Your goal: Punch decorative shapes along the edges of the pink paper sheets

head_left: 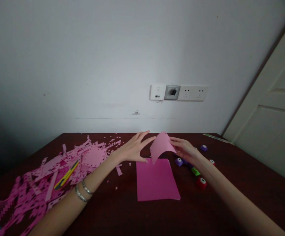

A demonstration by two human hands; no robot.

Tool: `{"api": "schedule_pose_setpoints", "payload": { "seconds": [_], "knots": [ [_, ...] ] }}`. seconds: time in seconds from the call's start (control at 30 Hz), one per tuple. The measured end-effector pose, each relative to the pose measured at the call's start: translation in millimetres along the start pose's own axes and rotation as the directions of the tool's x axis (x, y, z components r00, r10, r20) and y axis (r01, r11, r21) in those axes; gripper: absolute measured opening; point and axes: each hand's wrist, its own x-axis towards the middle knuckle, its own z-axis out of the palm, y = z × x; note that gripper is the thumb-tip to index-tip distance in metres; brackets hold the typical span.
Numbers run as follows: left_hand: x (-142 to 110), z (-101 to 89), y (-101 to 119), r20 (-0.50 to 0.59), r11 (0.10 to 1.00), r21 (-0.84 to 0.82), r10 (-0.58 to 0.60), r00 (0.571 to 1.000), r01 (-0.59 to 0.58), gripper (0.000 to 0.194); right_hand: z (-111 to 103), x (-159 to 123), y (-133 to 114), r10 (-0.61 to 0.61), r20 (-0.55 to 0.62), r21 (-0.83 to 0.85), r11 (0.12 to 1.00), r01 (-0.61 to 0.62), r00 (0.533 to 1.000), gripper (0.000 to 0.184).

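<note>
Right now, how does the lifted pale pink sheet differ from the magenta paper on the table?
Pose: the pale pink sheet is bent in an arch, held up by the right hand; the magenta paper lies flat on the table.
Edges: the pale sheet has small cutouts; the magenta paper shows none.
Size: the pale sheet looks smaller than the magenta paper.
Shared: both pinkish.

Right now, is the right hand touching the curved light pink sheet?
Touching: in the head view, the right hand holds the curved light pink sheet at its right edge.
</note>
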Motion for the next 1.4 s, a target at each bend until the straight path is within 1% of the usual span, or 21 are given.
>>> {"api": "schedule_pose_setpoints", "payload": {
  "seconds": [0.07, 0.1, 0.2, 0.27, 0.33, 0.37, 0.4, 0.47, 0.53, 0.6, 0.63, 0.67, 0.7, 0.77, 0.87, 0.93, 1.0, 1.07, 1.17, 1.33, 1.4],
  "knots": [
    [4, 4.8, 7, -0.024, 0.999, -0.009, 0.034, 0.999, -0.035, 0.085, 2, -1, -2, -0.008, 0.031, 0.004, 1.0, 0.008, 0.999, 0.033],
    [5, 6.6, 8, -0.042, 0.999, -0.025, 0.047, 0.998, -0.049, 0.076, 3, -2, -3, -0.011, 0.049, 0.004, 1.0, 0.01, 0.999, 0.033],
    [8, 8.5, 6, -0.119, 0.989, -0.132, 0.048, 0.992, -0.064, 0.039, 5, -5, -6, 0.009, 0.044, -0.036, 0.999, -0.007, 0.999, 0.034],
    [9, 6.5, 3, -0.188, 0.972, -0.234, -0.02, 0.982, -0.025, 0.025, 3, -6, -9, 0.046, 0.004, -0.131, 0.99, -0.045, 0.999, 0.034],
    [8, 1.8, 0, -0.236, 0.939, -0.334, -0.165, 0.958, 0.08, 0.022, -3, -6, -13, 0.051, -0.027, -0.32, 0.946, -0.057, 0.998, 0.03],
    [8, -1.4, 0, -0.24, 0.912, -0.382, -0.252, 0.937, 0.147, 0.024, -7, -6, -16, 0.015, -0.037, -0.431, 0.902, -0.03, 0.999, 0.028],
    [7, -5.0, 1, -0.22, 0.876, -0.434, -0.331, 0.918, 0.211, 0.027, -10, -7, -19, -0.048, -0.038, -0.535, 0.845, 0.02, 0.998, 0.028],
    [6, -12.5, 3, -0.097, 0.777, -0.553, -0.418, 0.903, 0.3, 0.032, -15, -9, -28, -0.212, -0.024, -0.683, 0.717, 0.139, 0.977, 0.031],
    [5, -18.7, 6, 0.078, 0.661, -0.667, -0.397, 0.914, 0.344, 0.033, -12, -15, -38, -0.336, 0.002, -0.753, 0.619, 0.223, 0.942, 0.033],
    [5, -22.2, 10, 0.207, 0.569, -0.734, -0.331, 0.921, 0.37, 0.03, 0, -25, -49, -0.384, 0.039, -0.79, 0.554, 0.263, 0.923, 0.031],
    [5, -22.8, 12, 0.243, 0.546, -0.747, -0.306, 0.92, 0.379, 0.03, 8, -30, -53, -0.392, 0.083, -0.788, 0.537, 0.301, 0.916, 0.029],
    [6, -22.9, 14, 0.264, 0.538, -0.75, -0.289, 0.92, 0.384, 0.029, 18, -35, -57, -0.378, 0.153, -0.767, 0.537, 0.35, 0.913, 0.028],
    [6, -22.4, 17, 0.276, 0.543, -0.745, -0.276, 0.921, 0.386, 0.029, 28, -39, -60, -0.333, 0.23, -0.734, 0.558, 0.388, 0.915, 0.027],
    [8, -20.7, 21, 0.273, 0.578, -0.725, -0.259, 0.927, 0.375, 0.028, 46, -45, -64, -0.217, 0.347, -0.678, 0.615, 0.404, 0.912, 0.027],
    [9, -19.3, 26, 0.222, 0.644, -0.693, -0.236, 0.946, 0.324, 0.03, 64, -46, -64, -0.105, 0.436, -0.628, 0.676, 0.386, 0.894, 0.026],
    [10, -20.7, 28, 0.212, 0.659, -0.685, -0.226, 0.951, 0.31, 0.031, 67, -43, -62, -0.087, 0.439, -0.616, 0.696, 0.37, 0.894, 0.023],
    [9, -23.6, 26, 0.218, 0.647, -0.692, -0.237, 0.947, 0.321, 0.027, 65, -39, -60, -0.101, 0.41, -0.613, 0.706, 0.355, 0.907, 0.021],
    [9, -26.5, 22, 0.203, 0.608, -0.721, -0.272, 0.94, 0.332, 0.023, 61, -35, -58, -0.118, 0.394, -0.601, 0.717, 0.353, 0.911, 0.02],
    [8, -27.9, 15, 0.189, 0.529, -0.774, -0.331, 0.925, 0.347, 0.024, 54, -30, -56, -0.135, 0.404, -0.58, 0.727, 0.368, 0.905, 0.022],
    [8, -25.4, 13, 0.232, 0.473, -0.8, -0.325, 0.917, 0.37, 0.021, 51, -25, -54, -0.135, 0.427, -0.588, 0.71, 0.388, 0.894, 0.02],
    [9, -25.9, 15, 0.247, 0.454, -0.807, -0.321, 0.914, 0.377, 0.02, 53, -25, -53, -0.175, 0.41, -0.598, 0.69, 0.408, 0.895, 0.018]
  ]
}}
